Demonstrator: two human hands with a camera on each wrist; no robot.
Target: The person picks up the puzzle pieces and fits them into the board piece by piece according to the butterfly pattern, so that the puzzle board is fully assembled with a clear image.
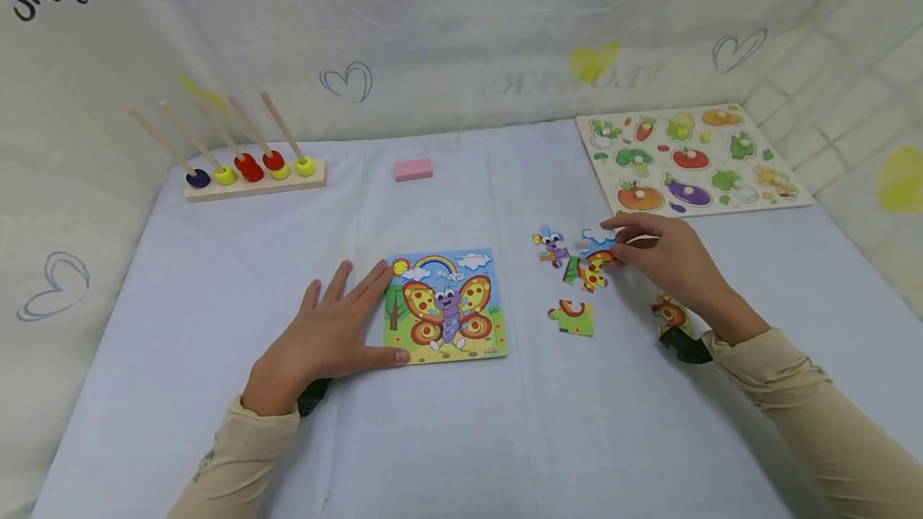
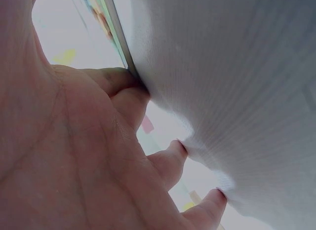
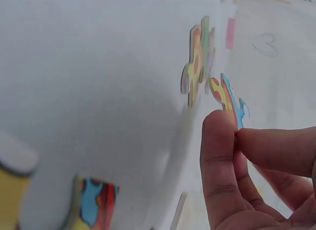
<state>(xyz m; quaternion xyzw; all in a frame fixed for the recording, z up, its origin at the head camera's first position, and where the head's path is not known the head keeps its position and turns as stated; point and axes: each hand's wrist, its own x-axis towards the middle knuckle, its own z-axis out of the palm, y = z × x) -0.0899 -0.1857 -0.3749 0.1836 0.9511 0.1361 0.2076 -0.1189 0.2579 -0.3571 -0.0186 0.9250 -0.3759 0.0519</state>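
A square butterfly puzzle board [image 1: 449,307] lies flat on the white cloth. My left hand [image 1: 324,335] rests at its left side, fingers spread, thumb by the lower left corner; in the left wrist view the fingertips [image 2: 217,198] touch the cloth. Between thumb and fingertips, my right hand [image 1: 671,259] pinches a puzzle piece [image 3: 228,99] with blue sky and a red-and-yellow wing. Close under it lie a piece with a purple face [image 1: 552,248] and a spotted wing piece [image 1: 590,271]. A green piece [image 1: 575,320] lies nearer me, and another piece [image 1: 672,312] is partly hidden by the right wrist.
At the back left stands a wooden peg counter [image 1: 252,187] with coloured beads on upright rods. A pink block [image 1: 413,170] lies behind the butterfly board. The vegetable peg board [image 1: 692,183] is at the back right, beyond the right hand.
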